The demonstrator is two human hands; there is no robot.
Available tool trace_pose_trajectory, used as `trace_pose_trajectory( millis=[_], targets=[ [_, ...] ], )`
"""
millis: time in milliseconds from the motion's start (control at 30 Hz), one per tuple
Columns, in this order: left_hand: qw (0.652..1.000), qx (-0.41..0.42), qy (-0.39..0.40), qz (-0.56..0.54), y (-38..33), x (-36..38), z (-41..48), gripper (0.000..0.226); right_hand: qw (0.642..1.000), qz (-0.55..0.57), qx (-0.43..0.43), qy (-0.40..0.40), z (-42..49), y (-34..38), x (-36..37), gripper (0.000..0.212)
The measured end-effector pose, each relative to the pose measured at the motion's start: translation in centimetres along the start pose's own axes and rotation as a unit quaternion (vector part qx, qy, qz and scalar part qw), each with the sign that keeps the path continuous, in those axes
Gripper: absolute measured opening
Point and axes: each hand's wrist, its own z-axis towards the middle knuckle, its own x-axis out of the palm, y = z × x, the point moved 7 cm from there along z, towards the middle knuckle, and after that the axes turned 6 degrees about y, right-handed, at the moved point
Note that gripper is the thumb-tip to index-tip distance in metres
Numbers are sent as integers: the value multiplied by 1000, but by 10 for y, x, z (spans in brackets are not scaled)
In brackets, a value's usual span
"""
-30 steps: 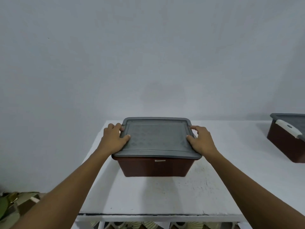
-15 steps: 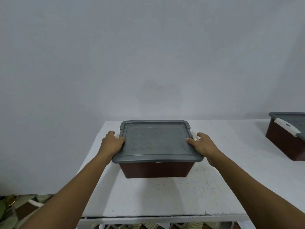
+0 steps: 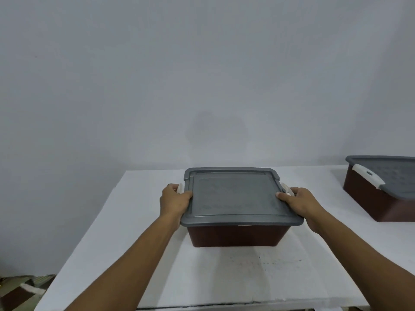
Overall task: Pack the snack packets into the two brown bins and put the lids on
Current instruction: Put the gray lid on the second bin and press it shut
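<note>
A brown bin (image 3: 235, 235) stands in the middle of the white table (image 3: 139, 254), covered by a grey lid (image 3: 235, 198). My left hand (image 3: 174, 202) grips the bin's left side at its white latch (image 3: 180, 188), thumb on the lid's edge. My right hand (image 3: 303, 204) grips the right side at the other white latch (image 3: 286, 188), thumb on the lid. A second brown bin (image 3: 370, 198) with a grey lid (image 3: 395, 176) and a white latch (image 3: 368, 179) shut over it sits at the far right, cut by the frame edge. No snack packets show.
A plain grey wall rises right behind the table. The table's front edge runs along the bottom of the view. Patterned floor or cloth (image 3: 20, 292) shows at the lower left beside the table.
Both hands have slid from the lid's top down to the bin's sides, around the white latches. The view has shifted slightly, so the bin appears further right.
</note>
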Motion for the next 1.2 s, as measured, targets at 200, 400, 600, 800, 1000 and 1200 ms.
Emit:
trace_pose_trajectory(
  millis=[200, 400, 600, 800, 1000, 1200],
  targets=[
    [993, 99, 14, 67, -29, 42, -3, 18, 999, 12, -24, -46, 18, -12, -31, 47],
    [998, 16, 55, -2, -12, 46, 7, 14, 997, 10, -62, -51, 19, -13, -34, 46],
    [986, 97, 10, 135, -24, 46, 3, 23, 978, -126, -156, -56, 10, 7, -35, 46],
    [971, 146, -12, 190, -30, 45, 1, 22, 969, -158, -184, -38, 10, 6, -33, 51],
    [940, 158, 6, 302, -30, 52, -10, 34, 981, -85, -170, -31, 8, -7, -24, 60],
    [952, 149, 6, 266, -29, 56, -31, 51, 982, -5, -185, -36, 5, -11, -25, 61]
  ],
)
